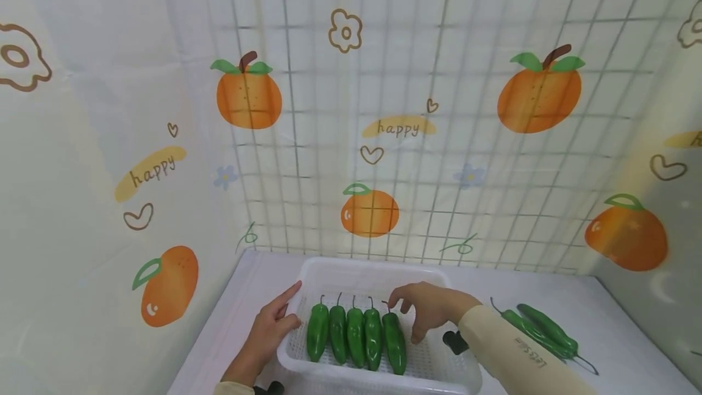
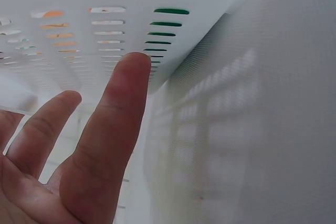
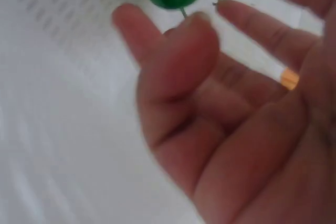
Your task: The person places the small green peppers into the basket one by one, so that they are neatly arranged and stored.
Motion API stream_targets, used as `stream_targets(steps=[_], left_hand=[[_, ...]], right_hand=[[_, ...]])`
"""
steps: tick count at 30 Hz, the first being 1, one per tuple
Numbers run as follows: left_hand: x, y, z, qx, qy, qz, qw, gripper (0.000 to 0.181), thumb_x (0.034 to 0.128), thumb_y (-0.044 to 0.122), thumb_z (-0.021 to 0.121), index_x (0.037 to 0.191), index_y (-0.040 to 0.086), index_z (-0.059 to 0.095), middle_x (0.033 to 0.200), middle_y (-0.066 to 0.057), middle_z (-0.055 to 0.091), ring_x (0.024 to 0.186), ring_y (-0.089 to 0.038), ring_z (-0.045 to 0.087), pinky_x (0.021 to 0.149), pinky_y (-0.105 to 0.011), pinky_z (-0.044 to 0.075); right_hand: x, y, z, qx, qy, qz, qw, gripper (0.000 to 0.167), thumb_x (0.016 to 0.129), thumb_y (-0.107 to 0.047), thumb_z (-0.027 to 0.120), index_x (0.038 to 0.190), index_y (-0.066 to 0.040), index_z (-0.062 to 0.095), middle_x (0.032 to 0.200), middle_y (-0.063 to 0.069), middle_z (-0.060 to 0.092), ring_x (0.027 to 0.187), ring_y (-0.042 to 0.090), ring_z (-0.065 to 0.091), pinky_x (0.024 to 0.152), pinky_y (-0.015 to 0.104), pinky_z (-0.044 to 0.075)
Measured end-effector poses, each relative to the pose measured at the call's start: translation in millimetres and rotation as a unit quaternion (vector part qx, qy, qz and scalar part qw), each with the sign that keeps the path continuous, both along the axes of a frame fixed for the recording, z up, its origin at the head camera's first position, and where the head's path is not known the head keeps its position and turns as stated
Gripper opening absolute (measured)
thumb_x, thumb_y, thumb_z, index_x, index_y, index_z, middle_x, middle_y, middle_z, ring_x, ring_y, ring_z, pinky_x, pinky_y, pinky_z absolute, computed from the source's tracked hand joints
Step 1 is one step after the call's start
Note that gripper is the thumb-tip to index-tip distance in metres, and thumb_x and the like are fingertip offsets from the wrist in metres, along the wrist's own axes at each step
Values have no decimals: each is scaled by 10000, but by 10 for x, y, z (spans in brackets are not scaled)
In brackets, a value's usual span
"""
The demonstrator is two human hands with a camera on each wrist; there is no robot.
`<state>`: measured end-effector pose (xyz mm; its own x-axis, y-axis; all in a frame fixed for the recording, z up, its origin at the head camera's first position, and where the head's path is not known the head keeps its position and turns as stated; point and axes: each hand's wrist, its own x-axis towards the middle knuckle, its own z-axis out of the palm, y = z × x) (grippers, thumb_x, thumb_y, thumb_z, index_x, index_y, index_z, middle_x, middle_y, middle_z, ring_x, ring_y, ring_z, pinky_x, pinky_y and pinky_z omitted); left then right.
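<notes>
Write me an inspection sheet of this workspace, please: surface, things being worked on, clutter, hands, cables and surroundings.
Surface: white tabletop under the basket.
Job's things: white perforated plastic basket holding five green chili peppers in a row, stems away from the wearer; two loose green chili peppers lie on the tabletop to the right.
Clutter: nothing seen.
Hands: left hand touches the basket's left side; right hand is over the basket beside the rightmost pepper, thumb and fingers apart.
Cables: nothing seen.
Surroundings: pale curtain printed with oranges, hearts and "happy"; grid lines show through.
</notes>
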<state>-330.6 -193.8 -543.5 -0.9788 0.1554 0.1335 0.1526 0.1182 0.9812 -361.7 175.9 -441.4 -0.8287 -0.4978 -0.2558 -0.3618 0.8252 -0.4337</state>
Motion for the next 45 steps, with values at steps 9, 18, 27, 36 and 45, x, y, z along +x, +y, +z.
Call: stream_targets(steps=[9,18,27,36,45], left_hand=[[0,-10,31,-142,28,97,9998,767,891,81,636,1615,270,466,1454,-187,620,1160,-349,700,803,-388,633],[-4,3,-15,-64,25,85,9999,761,890,73,642,1604,286,483,1463,-172,617,1173,-342,692,811,-384,629],[25,16,32,-93,55,74,9999,758,900,68,624,1610,285,471,1463,-161,619,1184,-361,685,812,-392,630],[11,9,9,-153,10,117,9998,757,898,78,634,1607,292,477,1458,-160,624,1189,-346,688,828,-392,629],[24,-7,0,-103,-17,57,9999,768,894,60,629,1605,308,477,1455,-165,625,1198,-343,687,842,-373,623]], right_hand=[[136,107,269,-437,130,143,9989,590,739,-102,947,1250,-249,693,1212,64,704,816,148,695,775,427,606],[335,422,343,-793,1092,465,9898,447,864,-277,876,1261,-180,697,1169,-18,707,995,237,713,804,383,600],[552,820,336,-775,1512,-226,9852,464,857,-406,867,1258,-248,693,1215,-80,694,1063,208,685,739,366,596],[887,1214,186,-1009,1979,-805,9717,466,880,-435,846,1278,-251,689,1198,-87,717,1004,105,688,679,281,547],[990,1485,-157,-987,2090,-1577,9601,470,850,-504,851,1225,-256,713,1222,-89,710,1012,164,707,685,265,545]])
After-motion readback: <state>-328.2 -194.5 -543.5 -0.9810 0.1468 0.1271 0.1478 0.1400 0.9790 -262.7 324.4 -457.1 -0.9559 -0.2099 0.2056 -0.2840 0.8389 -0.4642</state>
